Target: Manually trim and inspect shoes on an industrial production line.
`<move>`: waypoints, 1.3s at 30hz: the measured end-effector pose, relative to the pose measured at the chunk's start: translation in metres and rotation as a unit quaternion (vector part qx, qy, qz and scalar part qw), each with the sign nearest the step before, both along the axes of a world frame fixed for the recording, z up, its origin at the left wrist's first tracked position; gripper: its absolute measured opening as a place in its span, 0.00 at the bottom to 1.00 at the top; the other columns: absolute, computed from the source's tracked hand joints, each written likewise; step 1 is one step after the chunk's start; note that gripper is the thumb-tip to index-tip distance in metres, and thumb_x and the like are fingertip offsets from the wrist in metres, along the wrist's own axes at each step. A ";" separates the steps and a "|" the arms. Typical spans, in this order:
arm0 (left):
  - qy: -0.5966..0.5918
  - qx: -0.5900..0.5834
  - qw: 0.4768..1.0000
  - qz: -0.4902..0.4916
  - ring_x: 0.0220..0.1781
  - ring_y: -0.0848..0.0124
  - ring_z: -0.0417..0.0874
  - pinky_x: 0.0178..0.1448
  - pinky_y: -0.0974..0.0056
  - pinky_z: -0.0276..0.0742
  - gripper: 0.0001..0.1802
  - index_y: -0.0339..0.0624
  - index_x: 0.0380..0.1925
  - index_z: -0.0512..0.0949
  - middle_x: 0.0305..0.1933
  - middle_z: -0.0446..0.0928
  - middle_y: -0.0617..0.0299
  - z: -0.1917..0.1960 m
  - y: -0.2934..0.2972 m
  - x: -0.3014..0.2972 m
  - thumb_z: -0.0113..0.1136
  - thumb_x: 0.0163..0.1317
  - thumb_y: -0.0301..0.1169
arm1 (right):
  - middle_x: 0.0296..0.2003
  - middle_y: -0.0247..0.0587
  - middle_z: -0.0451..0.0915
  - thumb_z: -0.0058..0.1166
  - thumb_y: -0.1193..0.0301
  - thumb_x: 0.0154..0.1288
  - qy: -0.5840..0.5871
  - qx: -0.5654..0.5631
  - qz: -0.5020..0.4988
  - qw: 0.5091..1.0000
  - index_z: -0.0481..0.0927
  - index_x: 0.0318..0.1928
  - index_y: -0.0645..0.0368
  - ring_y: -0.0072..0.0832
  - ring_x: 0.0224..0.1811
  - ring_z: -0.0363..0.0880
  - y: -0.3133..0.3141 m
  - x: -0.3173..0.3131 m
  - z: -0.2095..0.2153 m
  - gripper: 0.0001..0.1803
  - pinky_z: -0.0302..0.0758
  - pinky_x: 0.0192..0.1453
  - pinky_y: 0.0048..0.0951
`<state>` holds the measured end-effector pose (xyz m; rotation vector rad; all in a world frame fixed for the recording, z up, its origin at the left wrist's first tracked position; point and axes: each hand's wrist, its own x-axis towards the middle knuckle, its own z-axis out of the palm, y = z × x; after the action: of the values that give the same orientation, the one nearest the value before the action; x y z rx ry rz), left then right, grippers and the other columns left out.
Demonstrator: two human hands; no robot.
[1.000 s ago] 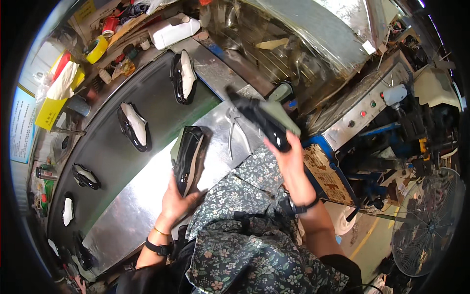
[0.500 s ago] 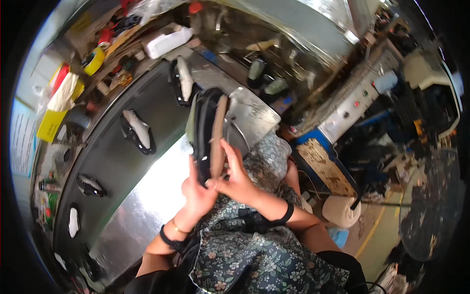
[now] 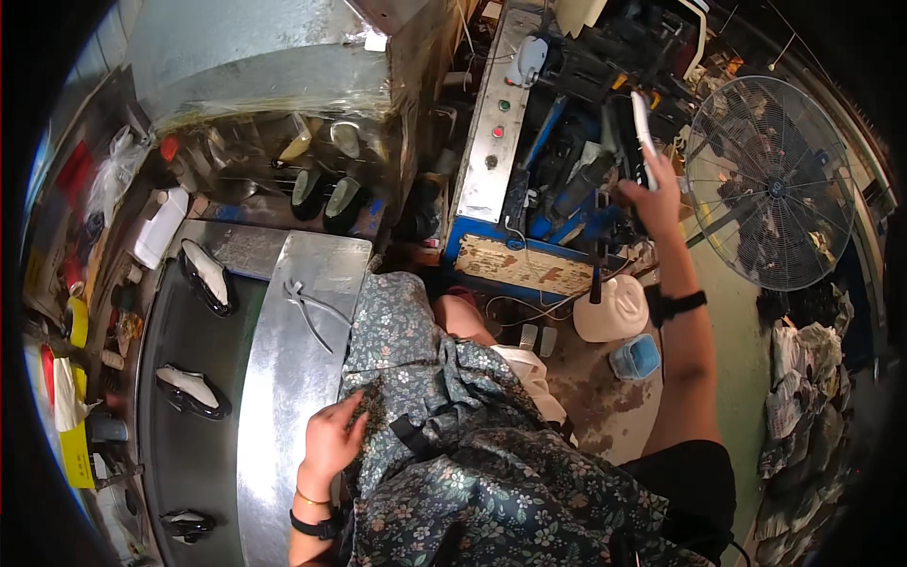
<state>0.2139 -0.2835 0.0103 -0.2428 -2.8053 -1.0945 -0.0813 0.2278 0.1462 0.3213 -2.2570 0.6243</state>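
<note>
My right hand (image 3: 656, 197) reaches far out to the right, over the machine, and grips the near end of a black shoe (image 3: 642, 128) with a pale sole. The shoe stands lengthwise away from me, and its dark upper is hard to make out against the machine's dark parts. My left hand (image 3: 333, 435) rests by the flowered apron (image 3: 406, 369) on my lap, fingers loosely apart, holding nothing. On the metal tabletop (image 3: 283, 416) beyond it lies a pair of pincers (image 3: 304, 307) with long curved handles.
Black shoes with pale forms, one a shoe (image 3: 193, 389), sit on the dark belt (image 3: 175, 463) at left. A panel with buttons (image 3: 493, 132) fronts the machine. A large fan (image 3: 775, 189), a white jug (image 3: 611, 310) and a blue tub (image 3: 635, 357) stand right.
My view has turned right. The shoe that both hands held in front of me is now out at the machine in my right hand. My left hand has let go and dropped toward my lap.
</note>
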 end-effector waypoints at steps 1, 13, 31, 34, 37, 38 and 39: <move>0.000 -0.002 1.000 0.003 0.33 0.51 0.84 0.39 0.57 0.80 0.18 0.38 0.47 0.81 0.35 0.83 0.47 -0.003 -0.003 0.007 0.65 0.54 0.27 | 0.52 0.49 0.73 0.69 0.71 0.42 -0.032 -0.005 -0.036 0.999 0.77 0.59 0.54 0.42 0.53 0.74 0.009 -0.005 0.013 0.37 0.70 0.57 0.35; -0.031 -0.049 0.998 0.028 0.26 0.52 0.80 0.33 0.55 0.77 0.17 0.41 0.46 0.82 0.26 0.79 0.50 0.001 0.019 0.005 0.65 0.54 0.28 | 0.47 0.41 0.76 0.68 0.71 0.40 -0.198 -0.036 -0.017 0.979 0.77 0.61 0.52 0.32 0.47 0.77 0.090 -0.056 0.041 0.40 0.72 0.54 0.28; -0.019 0.008 0.984 0.179 0.51 0.47 0.80 0.55 0.51 0.75 0.23 0.43 0.54 0.77 0.49 0.80 0.46 -0.062 -0.049 -0.037 0.61 0.58 0.37 | 0.63 0.61 0.64 0.62 0.61 0.61 -0.118 0.150 -0.109 0.976 0.67 0.68 0.46 0.52 0.65 0.66 0.080 -0.058 -0.018 0.34 0.63 0.67 0.44; 0.039 -0.046 0.908 0.415 0.61 0.45 0.74 0.66 0.52 0.70 0.39 0.30 0.63 0.65 0.60 0.72 0.39 -0.115 -0.120 -0.084 0.63 0.53 0.41 | 0.63 0.68 0.62 0.52 0.47 0.66 -0.066 0.254 -0.194 0.945 0.63 0.70 0.42 0.60 0.64 0.63 0.112 -0.099 -0.031 0.35 0.63 0.67 0.50; -0.032 0.059 0.820 0.568 0.60 0.45 0.76 0.65 0.53 0.71 0.40 0.26 0.59 0.66 0.58 0.73 0.37 -0.116 -0.191 -0.129 0.65 0.51 0.41 | 0.64 0.62 0.66 0.48 0.51 0.71 0.169 0.394 -0.171 0.887 0.67 0.67 0.57 0.54 0.64 0.68 0.066 -0.090 -0.020 0.31 0.68 0.65 0.46; -0.102 0.143 0.797 0.578 0.59 0.45 0.76 0.64 0.53 0.72 0.38 0.26 0.57 0.67 0.57 0.74 0.37 -0.106 -0.210 -0.140 0.66 0.51 0.42 | 0.65 0.59 0.66 0.51 0.58 0.72 0.133 0.395 -0.112 0.902 0.69 0.64 0.61 0.52 0.64 0.69 0.028 -0.065 -0.023 0.27 0.66 0.67 0.45; -0.096 0.165 0.771 0.608 0.59 0.46 0.77 0.63 0.54 0.73 0.37 0.26 0.55 0.69 0.56 0.75 0.37 -0.108 -0.228 -0.151 0.66 0.51 0.42 | 0.65 0.60 0.66 0.51 0.60 0.72 0.092 0.385 -0.050 0.917 0.69 0.64 0.63 0.52 0.66 0.66 0.005 -0.044 -0.041 0.26 0.65 0.69 0.45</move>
<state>0.0634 -0.5114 -0.0974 1.5337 -1.9925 -1.1318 -0.1254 0.2329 0.1049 0.6078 -2.2229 -0.3731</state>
